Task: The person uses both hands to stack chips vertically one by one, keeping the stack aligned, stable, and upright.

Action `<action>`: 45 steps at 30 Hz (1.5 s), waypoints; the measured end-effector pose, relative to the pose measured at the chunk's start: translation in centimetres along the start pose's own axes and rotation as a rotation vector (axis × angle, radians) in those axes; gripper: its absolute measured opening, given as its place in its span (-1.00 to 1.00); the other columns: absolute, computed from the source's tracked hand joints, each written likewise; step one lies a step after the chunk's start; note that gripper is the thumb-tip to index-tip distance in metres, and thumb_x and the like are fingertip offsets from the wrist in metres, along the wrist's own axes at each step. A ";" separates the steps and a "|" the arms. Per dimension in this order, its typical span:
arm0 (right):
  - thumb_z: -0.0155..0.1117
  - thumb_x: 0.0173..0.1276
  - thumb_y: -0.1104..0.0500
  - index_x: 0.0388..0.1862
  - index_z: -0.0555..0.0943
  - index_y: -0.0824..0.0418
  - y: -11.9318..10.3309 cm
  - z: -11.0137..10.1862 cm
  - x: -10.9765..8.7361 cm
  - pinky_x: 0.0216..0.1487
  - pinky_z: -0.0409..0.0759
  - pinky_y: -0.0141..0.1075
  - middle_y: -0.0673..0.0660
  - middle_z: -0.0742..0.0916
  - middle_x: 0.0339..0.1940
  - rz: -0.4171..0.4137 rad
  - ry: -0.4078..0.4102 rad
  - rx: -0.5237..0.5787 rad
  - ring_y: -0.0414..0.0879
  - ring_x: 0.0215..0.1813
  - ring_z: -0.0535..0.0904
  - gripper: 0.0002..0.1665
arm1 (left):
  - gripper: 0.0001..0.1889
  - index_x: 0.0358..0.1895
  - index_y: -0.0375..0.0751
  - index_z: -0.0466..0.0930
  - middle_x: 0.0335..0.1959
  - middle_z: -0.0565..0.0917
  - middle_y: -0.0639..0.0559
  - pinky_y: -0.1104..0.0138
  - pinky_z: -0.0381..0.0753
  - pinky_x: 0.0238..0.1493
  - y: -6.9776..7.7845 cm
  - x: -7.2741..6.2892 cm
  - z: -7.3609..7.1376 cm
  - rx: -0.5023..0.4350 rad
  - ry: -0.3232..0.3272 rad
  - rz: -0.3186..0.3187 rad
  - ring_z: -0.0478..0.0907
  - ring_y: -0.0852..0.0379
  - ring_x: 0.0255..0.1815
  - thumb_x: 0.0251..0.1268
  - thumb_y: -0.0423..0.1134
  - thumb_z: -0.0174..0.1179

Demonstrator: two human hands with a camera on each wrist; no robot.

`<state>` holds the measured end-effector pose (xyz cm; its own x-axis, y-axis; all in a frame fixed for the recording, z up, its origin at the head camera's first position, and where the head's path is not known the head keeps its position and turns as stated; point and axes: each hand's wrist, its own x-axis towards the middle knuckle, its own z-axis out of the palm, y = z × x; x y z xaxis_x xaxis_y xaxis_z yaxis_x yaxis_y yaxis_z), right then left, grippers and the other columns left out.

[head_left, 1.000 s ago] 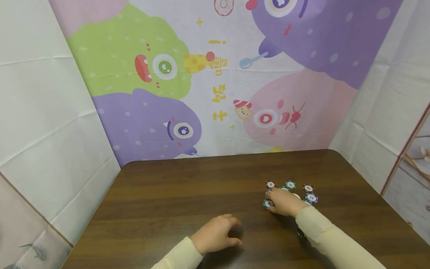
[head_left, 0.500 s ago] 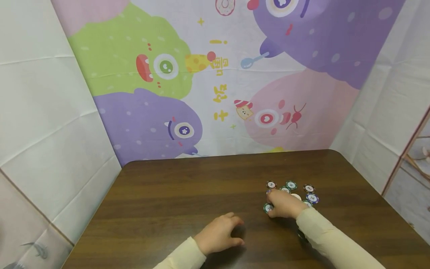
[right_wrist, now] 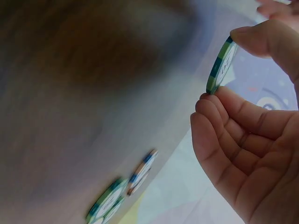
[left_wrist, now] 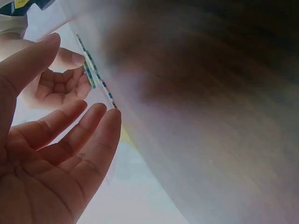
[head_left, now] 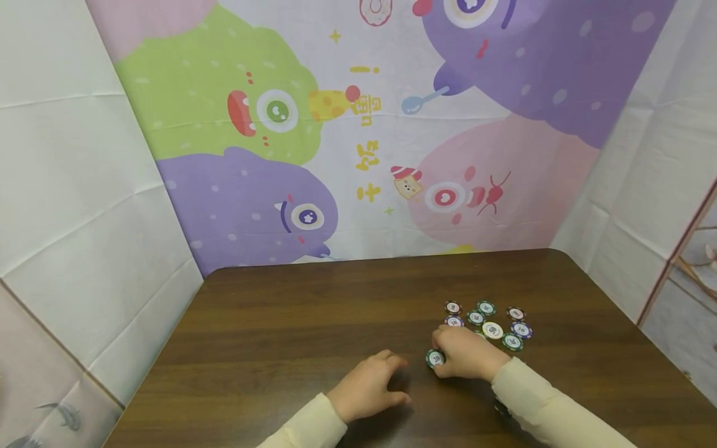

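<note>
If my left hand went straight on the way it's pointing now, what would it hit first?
Probably your right hand or the green chip it pinches: both lie ahead of your left hand in the head view. Depth is unclear, so which comes first is uncertain.

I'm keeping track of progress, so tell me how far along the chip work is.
Done: one green-edged chip looks picked up, away from the group in the head view. In hand: that chip, pinched by the right hand; the left hand holds nothing. Likely remaining: the other visible chips lie loosely grouped on the table, none held; the right hand may hide more.
</note>
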<state>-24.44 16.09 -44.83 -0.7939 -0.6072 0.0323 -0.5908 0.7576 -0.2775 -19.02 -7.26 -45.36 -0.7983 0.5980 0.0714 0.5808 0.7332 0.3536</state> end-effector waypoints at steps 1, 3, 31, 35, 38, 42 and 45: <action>0.40 -0.03 0.14 -0.41 0.55 0.20 -0.3 0.0 0.0 -0.45 0.36 -0.39 -0.05 0.52 -0.45 -0.009 0.000 0.003 -0.23 -0.48 0.33 -0.76 | -0.41 0.16 -0.16 0.56 0.05 0.64 0.06 0.32 0.59 0.07 0.0 0.0 0.0 -0.006 0.002 -0.001 0.60 0.16 0.04 0.07 0.04 0.42; 0.40 -0.03 0.14 -0.42 0.55 0.20 -0.8 0.1 -0.1 -0.46 0.36 -0.42 -0.05 0.52 -0.46 -0.033 0.005 0.001 -0.25 -0.49 0.32 -0.76 | -0.40 0.16 -0.18 0.56 0.05 0.65 0.05 0.33 0.59 0.07 0.0 0.2 0.1 -0.015 0.009 -0.001 0.60 0.16 0.04 0.07 0.03 0.43; 0.50 -0.03 0.06 -0.39 0.64 0.12 -5.8 1.6 0.2 -0.40 0.41 -0.49 -0.17 0.53 -0.47 -0.152 -0.042 0.016 -0.37 -0.46 0.30 -0.74 | -0.66 -0.21 -0.12 0.71 -0.29 0.69 0.15 0.50 0.52 -0.26 0.1 -0.2 -0.1 -0.067 0.013 -0.029 0.49 0.36 -0.32 -0.10 -0.12 0.53; 0.51 -0.04 0.08 -0.39 0.65 0.09 -6.1 1.7 0.4 -0.39 0.40 -0.48 -0.18 0.53 -0.47 -0.159 -0.058 0.019 -0.36 -0.45 0.30 -0.76 | -0.64 -0.19 -0.12 0.72 -0.24 0.74 0.14 0.46 0.54 -0.20 0.1 -0.2 -0.1 -0.059 0.008 -0.034 0.53 0.34 -0.25 -0.12 -0.13 0.54; 0.51 -0.04 0.08 -0.43 0.64 0.07 -6.2 1.9 0.6 -0.37 0.40 -0.46 -0.19 0.51 -0.48 -0.173 -0.059 0.007 -0.36 -0.46 0.30 -0.78 | -0.64 -0.20 -0.13 0.72 -0.28 0.73 0.15 0.47 0.52 -0.24 0.0 -0.3 -0.2 -0.048 -0.003 -0.047 0.49 0.37 -0.30 -0.13 -0.12 0.54; 0.51 -0.04 0.06 -0.46 0.63 0.03 -6.3 2.3 0.8 -0.35 0.40 -0.44 -0.20 0.50 -0.50 -0.184 -0.072 0.005 -0.36 -0.47 0.30 -0.79 | -0.63 -0.19 -0.11 0.73 -0.30 0.72 0.17 0.48 0.51 -0.27 0.0 -0.4 -0.1 -0.043 -0.021 -0.055 0.47 0.39 -0.32 -0.13 -0.10 0.54; 0.51 -0.02 0.02 -0.46 0.64 0.02 -6.3 2.5 1.0 -0.33 0.42 -0.44 -0.20 0.52 -0.49 -0.192 -0.080 0.005 -0.37 -0.46 0.30 -0.79 | -0.64 -0.20 -0.10 0.73 -0.31 0.72 0.18 0.47 0.50 -0.27 -0.1 -0.5 0.0 -0.045 -0.023 -0.055 0.47 0.39 -0.33 -0.14 -0.11 0.55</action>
<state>-21.11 10.13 -45.43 -0.6523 -0.7579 0.0084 -0.7295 0.6247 -0.2785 -18.72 -7.67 -45.41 -0.8245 0.5651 0.0292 0.5282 0.7501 0.3979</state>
